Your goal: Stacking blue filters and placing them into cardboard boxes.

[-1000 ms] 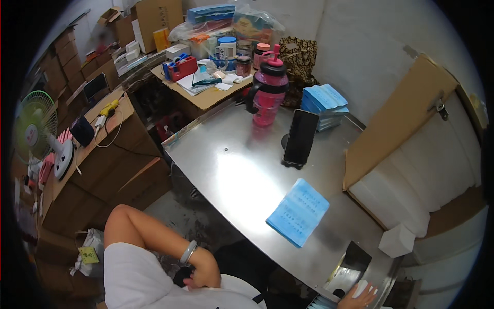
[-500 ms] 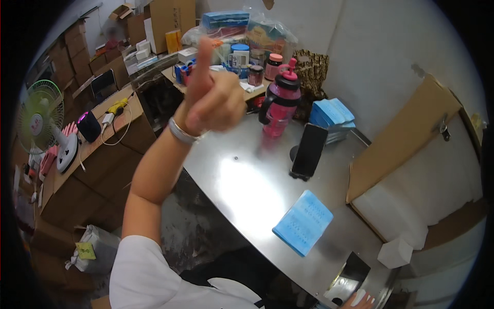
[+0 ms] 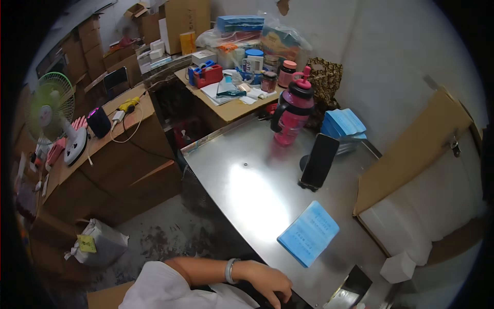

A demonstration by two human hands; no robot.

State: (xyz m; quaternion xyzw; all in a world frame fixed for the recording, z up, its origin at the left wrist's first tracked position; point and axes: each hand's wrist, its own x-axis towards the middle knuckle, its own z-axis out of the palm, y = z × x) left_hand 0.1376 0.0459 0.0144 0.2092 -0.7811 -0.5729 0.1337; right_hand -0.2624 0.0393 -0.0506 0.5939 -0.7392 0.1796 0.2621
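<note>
My left hand (image 3: 268, 283), with a silver bracelet (image 3: 230, 271) at its wrist, hangs low at the near table edge, in front of my body. Its fingers point downward, loosely bent and a little apart, and nothing shows between them. My right hand cannot be made out in the picture. Nearest to the left hand on the metal table (image 3: 216, 170) lies a stack of blue printed sheets or packets (image 3: 310, 233). Behind it a black phone (image 3: 320, 161) leans on a stand. A pink bottle with a black handle (image 3: 293, 110) stands farther back.
More blue packets (image 3: 343, 123) are piled by the wall. An open carton (image 3: 406, 149) with white lining takes up the right side. A dark and metal device (image 3: 351, 287) sits near the front edge. Jars (image 3: 268, 82), a red tape dispenser (image 3: 208, 76) and a fan (image 3: 51, 110) stand farther left.
My left hand has come down from its raised place above the table to the near edge. The view has shifted slightly, and the right fingers at the lower edge have gone from sight.
</note>
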